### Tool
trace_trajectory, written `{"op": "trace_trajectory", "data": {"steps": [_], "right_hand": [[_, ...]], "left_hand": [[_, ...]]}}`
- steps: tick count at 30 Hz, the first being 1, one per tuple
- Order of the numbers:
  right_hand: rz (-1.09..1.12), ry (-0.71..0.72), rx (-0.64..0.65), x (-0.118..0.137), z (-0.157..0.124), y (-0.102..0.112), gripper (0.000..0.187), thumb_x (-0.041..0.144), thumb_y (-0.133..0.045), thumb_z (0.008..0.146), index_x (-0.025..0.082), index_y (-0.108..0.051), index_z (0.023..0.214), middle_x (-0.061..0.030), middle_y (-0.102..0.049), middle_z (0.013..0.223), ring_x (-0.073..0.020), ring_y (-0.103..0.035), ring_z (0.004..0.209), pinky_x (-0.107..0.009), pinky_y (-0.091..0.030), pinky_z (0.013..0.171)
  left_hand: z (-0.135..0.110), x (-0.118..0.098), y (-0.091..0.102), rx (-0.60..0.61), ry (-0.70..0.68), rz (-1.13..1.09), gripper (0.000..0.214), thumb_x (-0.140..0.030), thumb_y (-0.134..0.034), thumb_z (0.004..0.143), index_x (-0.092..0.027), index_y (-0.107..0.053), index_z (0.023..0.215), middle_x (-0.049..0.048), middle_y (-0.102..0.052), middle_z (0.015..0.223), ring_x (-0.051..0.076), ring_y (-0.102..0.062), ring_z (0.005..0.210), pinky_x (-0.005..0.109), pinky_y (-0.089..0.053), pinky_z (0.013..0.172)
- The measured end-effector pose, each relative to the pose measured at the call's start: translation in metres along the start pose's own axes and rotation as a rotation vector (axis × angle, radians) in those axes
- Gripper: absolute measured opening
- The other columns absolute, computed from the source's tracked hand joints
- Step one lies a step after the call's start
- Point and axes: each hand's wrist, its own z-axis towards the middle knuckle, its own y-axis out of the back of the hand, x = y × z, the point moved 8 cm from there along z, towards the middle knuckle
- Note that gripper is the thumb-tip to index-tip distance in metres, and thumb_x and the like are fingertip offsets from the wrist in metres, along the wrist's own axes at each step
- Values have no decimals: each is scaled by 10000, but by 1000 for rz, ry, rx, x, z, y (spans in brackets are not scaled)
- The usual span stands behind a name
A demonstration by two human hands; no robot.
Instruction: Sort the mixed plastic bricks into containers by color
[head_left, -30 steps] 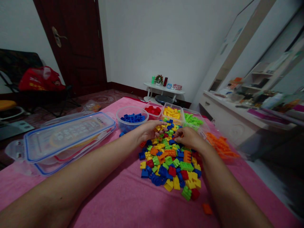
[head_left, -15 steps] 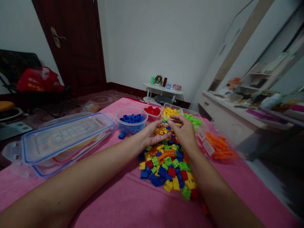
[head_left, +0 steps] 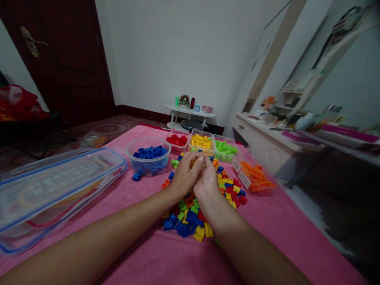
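Observation:
My left hand (head_left: 184, 172) and my right hand (head_left: 207, 176) are cupped together above a loose pile of coloured toy building bricks (head_left: 190, 218). Their fingers are curled and touch each other. A dull yellow patch of toy bricks (head_left: 193, 162) shows in the gap between the hands; how many are inside is hidden. Blue, yellow, green, red and orange bricks lie under and around both wrists, partly covered by my forearms.
Beyond the pile stand a round tub (head_left: 148, 169) of blue bricks and boxes of red (head_left: 177, 140), yellow (head_left: 201, 141), green (head_left: 225, 148) and orange bricks (head_left: 255, 177). Blue-rimmed lidded containers (head_left: 62, 178) lie left on the pink cloth (head_left: 139, 253). One blue brick (head_left: 136, 177) sits beside the tub.
My hands were apart with loosely spread fingers over the pile; now they have come together and closed. The view has swung to the right, and more bricks show at the pile's right side.

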Motion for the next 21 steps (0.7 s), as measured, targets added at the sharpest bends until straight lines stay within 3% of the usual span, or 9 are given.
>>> {"op": "trace_trajectory", "data": {"steps": [8, 16, 21], "right_hand": [[-37, 204, 106, -5, -4, -5, 174, 268, -562, 744, 223, -615, 904, 40, -657, 851, -95, -610, 855, -223, -483, 820], [-48, 166, 104, -9, 3, 2, 212, 219, -604, 709, 224, -602, 920, 51, -634, 766, -81, -611, 736, -195, -516, 700], [-160, 134, 224, -16, 15, 4, 110, 227, -574, 737, 236, -619, 837, 27, -623, 743, -129, -624, 794, -255, -551, 712]], "left_hand": [[4, -3, 7, -68, -19, -14, 327, -307, -323, 943, -158, -609, 995, 59, -623, 1034, 151, -557, 1023, 281, -409, 941], [1, 2, 6, -60, -21, 49, 382, -349, -277, 953, -169, -613, 977, 64, -617, 995, 167, -557, 994, 302, -418, 918], [3, -2, 10, -69, -31, 43, 372, -333, -285, 951, -168, -618, 969, 66, -612, 1014, 167, -541, 1029, 305, -393, 958]]}}
